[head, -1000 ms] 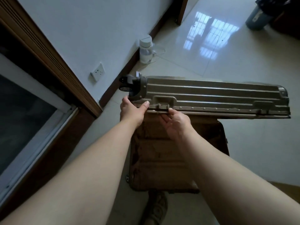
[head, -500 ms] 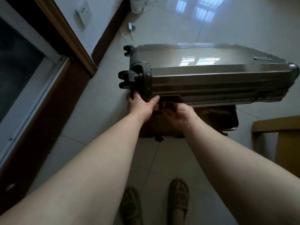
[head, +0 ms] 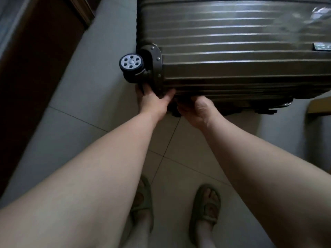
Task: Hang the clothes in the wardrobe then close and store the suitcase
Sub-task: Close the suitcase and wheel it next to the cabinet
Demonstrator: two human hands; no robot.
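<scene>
Pale tiled floor (head: pixel 86 97) fills the frame, with a dark wooden panel (head: pixel 35 59) down the upper left; the suitcase (head: pixel 232 51), a ribbed olive shell, takes the upper right, its lid lying almost flat over a dark lower half that shows just beneath the near edge; the left hand (head: pixel 152 102) grips the near corner, thumb spread along the rim; the right hand (head: pixel 198 111) sits just beside it, fingers curled under the lid's edge, tips hidden; a grey wheel (head: pixel 131 64) juts out above the left hand. No clothes show, so the hanging looks finished; closing seems nearly done; latching and storing remain.
</scene>
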